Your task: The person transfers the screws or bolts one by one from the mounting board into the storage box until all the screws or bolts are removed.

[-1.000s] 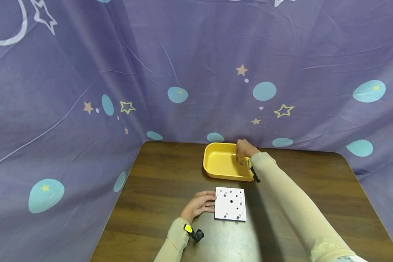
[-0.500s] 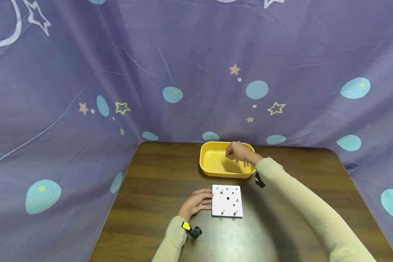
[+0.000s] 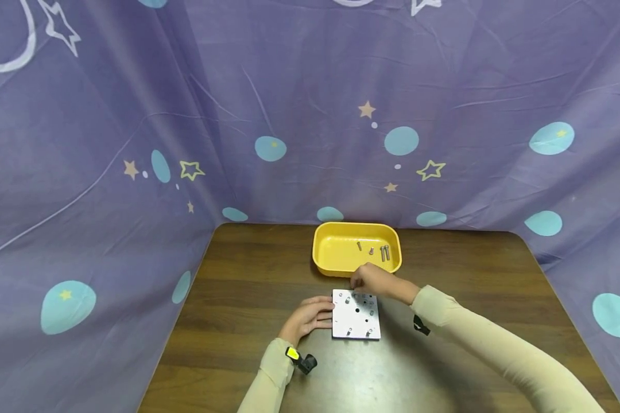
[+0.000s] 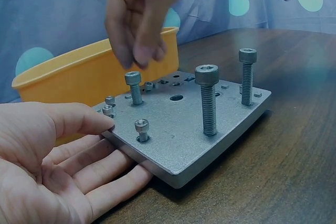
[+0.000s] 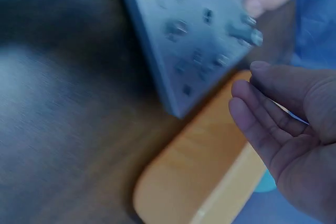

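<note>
A square metal plate (image 3: pixel 345 322) with several holes lies on the table. Socket head bolts of different lengths stand in it, among them a tall bolt (image 4: pixel 209 106) and a small bolt (image 4: pixel 142 128). My left hand (image 3: pixel 306 316) holds the plate's left edge, thumb on the upper rim and fingers along the side below. Over the plate's far edge is my right hand (image 3: pixel 379 281), fingers pointing down and thumb drawn close to the fingertips. In the right wrist view no thing shows between these fingertips (image 5: pixel 242 88); in the left wrist view they are blurred.
Just behind the plate stands a yellow tray (image 3: pixel 317 252) holding several loose bolts (image 3: pixel 384 253) at its right side. A patterned purple curtain (image 3: pixel 310 115) hangs behind and left of the wooden table (image 3: pixel 258 275).
My right hand has come out of the yellow tray and moved toward me to the plate's far edge, uncovering the bolts in the tray. The left hand stays at the plate.
</note>
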Motion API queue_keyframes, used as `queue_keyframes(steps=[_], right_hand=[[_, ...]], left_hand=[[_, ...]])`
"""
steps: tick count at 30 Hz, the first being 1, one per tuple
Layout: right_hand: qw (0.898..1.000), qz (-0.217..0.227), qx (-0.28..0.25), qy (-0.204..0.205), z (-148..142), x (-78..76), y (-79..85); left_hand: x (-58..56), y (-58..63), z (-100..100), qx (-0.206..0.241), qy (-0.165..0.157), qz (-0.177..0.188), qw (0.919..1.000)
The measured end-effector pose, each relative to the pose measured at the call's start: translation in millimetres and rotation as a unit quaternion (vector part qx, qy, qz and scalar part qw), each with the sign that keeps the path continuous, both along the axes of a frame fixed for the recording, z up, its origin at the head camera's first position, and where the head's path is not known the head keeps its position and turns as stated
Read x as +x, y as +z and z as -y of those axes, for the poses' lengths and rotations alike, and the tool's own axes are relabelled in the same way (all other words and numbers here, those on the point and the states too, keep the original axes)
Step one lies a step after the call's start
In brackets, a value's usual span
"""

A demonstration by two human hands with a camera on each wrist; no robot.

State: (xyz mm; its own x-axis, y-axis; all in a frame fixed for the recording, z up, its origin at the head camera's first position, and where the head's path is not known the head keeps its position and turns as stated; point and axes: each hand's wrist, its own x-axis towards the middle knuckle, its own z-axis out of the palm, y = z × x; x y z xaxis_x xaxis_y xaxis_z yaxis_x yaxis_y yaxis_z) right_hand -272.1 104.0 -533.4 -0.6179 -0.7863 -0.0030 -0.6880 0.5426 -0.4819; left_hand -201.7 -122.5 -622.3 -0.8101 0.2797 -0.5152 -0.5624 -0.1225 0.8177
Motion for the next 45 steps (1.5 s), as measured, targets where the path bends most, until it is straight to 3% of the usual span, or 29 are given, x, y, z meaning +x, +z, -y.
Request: queue_keyframes(steps=[4, 8, 17, 36, 45], right_hand=[[0.999, -0.006, 0.031, -0.017, 2, 8.5, -13.7], [0.997, -0.041, 0.051, -0.03, 3, 14.1, -21.9], [0.996, -0.077, 0.037, -0.029, 7, 17.7, -27.6], [0.997, -0.06, 0.028, -0.048, 10, 17.5, -31.6], [0.998, -0.045, 0.012, -0.034, 10, 15.5, -30.4]], left_hand=[[0.0, -0.2, 0, 0.0, -0.002, -0.001, 1.0], [1.0, -0.9, -1, 0.003, -0.004, -0.007, 1.0], [2.0, 1.9, 0, -0.003, -0.002, -0.006, 1.0], [1.2, 2.4, -1, -0.005, -0.003, 0.0, 1.0], [0.2, 0.1, -1, -0.005, -0.004, -0.002, 1.0]])
